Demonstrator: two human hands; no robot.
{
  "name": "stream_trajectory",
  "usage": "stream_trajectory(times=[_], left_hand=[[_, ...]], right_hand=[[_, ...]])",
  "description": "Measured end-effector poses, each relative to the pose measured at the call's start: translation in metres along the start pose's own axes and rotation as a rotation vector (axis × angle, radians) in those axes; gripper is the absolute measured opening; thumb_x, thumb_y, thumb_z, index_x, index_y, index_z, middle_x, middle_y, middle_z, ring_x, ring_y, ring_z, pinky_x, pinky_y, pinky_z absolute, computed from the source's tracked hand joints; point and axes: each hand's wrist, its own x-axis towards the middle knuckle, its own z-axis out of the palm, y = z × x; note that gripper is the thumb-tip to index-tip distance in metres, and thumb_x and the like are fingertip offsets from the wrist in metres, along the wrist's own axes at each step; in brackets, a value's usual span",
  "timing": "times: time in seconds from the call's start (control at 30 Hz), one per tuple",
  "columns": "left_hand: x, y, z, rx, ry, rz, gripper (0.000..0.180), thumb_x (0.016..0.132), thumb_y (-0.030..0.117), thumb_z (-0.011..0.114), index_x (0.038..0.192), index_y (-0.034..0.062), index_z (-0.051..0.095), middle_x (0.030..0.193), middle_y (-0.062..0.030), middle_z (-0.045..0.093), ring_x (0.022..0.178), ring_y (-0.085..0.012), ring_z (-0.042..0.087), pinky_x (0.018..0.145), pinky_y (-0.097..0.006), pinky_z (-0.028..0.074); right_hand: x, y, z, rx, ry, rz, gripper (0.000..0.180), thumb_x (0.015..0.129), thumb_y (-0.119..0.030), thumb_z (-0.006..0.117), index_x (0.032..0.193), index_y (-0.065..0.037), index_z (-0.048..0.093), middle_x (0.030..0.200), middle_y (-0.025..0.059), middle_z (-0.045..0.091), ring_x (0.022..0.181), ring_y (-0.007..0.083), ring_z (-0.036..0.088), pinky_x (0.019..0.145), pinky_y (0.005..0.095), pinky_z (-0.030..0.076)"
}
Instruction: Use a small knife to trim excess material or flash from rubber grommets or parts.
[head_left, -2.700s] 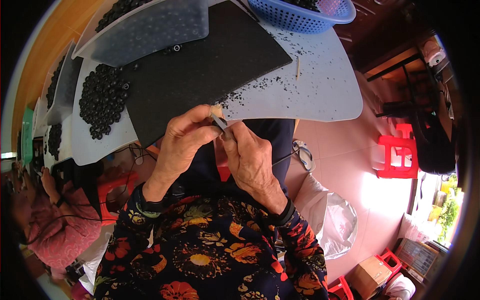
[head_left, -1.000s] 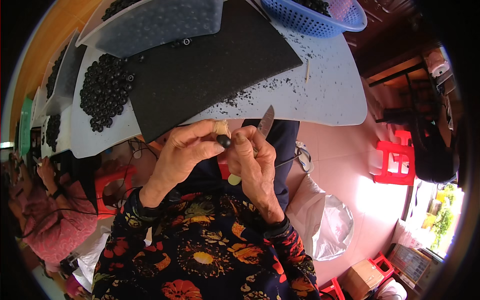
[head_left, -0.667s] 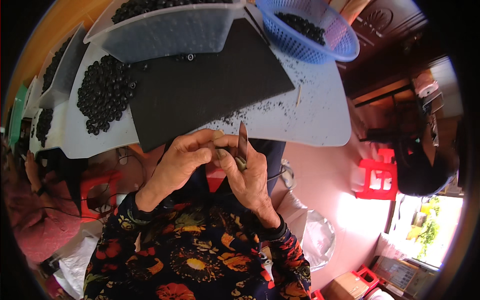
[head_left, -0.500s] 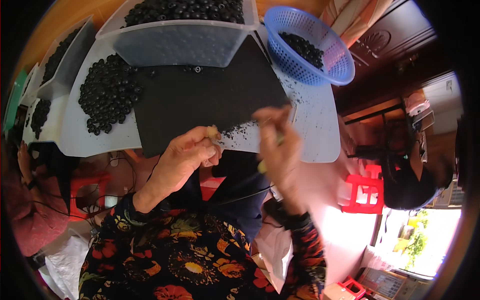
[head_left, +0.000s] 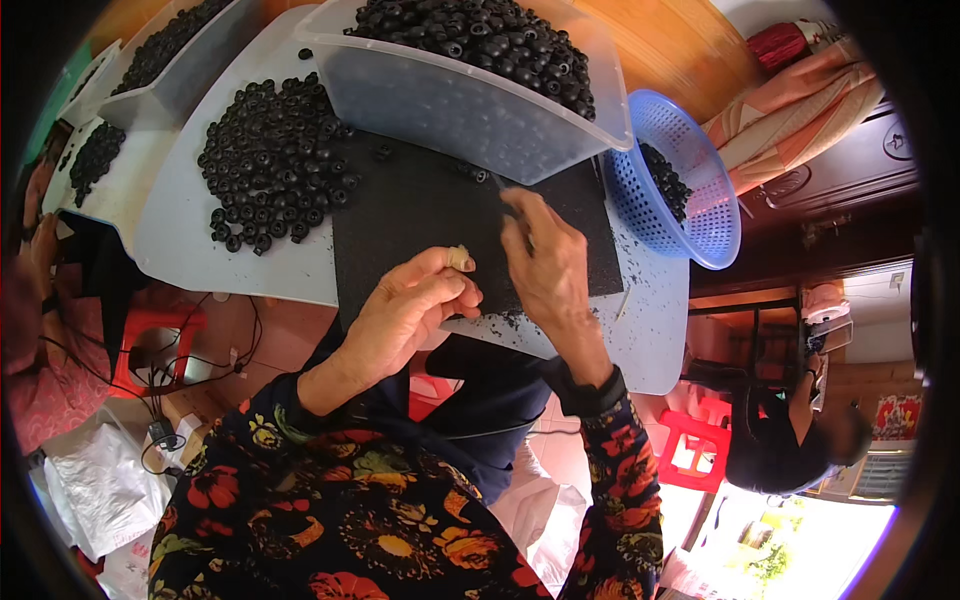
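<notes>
My right hand (head_left: 548,268) reaches forward over a black mat (head_left: 415,215) and grips a small knife (head_left: 508,202). The blade tip points at loose black rubber rings (head_left: 478,174) by the foot of a clear plastic bin (head_left: 470,105) heaped with the same rings. My left hand (head_left: 405,315) hovers at the mat's near edge with its fingers curled shut. A tan cover sits on its thumb tip (head_left: 460,258), and I see nothing held in it. A pile of black rings (head_left: 270,160) lies on the white table (head_left: 210,265) to the left of the mat.
A blue basket (head_left: 690,195) with black rings stands at the right end of the table. A second bin (head_left: 165,55) of rings is at the far left. A person (head_left: 785,450) sits by a red stool (head_left: 700,455) at the right, and another person (head_left: 30,310) is at the left.
My hands have come apart. The right hand carried the knife forward over the mat toward the bin, while the left stayed near the mat's edge. My view tilted up to the bin and basket.
</notes>
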Motion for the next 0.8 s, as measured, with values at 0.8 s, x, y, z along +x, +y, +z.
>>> stream_trajectory(times=[0.8], left_hand=[[-0.001,-0.015,0.014,0.453,-0.019,0.146,0.014,0.090,0.002,0.056,0.103,0.0030,0.051,0.087,-0.0001,0.056,0.078,-0.0052,0.054,0.073,-0.021,0.048]], right_hand=[[-0.076,-0.038,-0.020,0.615,-0.089,0.438,0.020,0.093,-0.012,0.051,0.100,0.004,0.062,0.067,0.0056,0.060,0.061,0.0078,0.052,0.057,0.0252,0.044]])
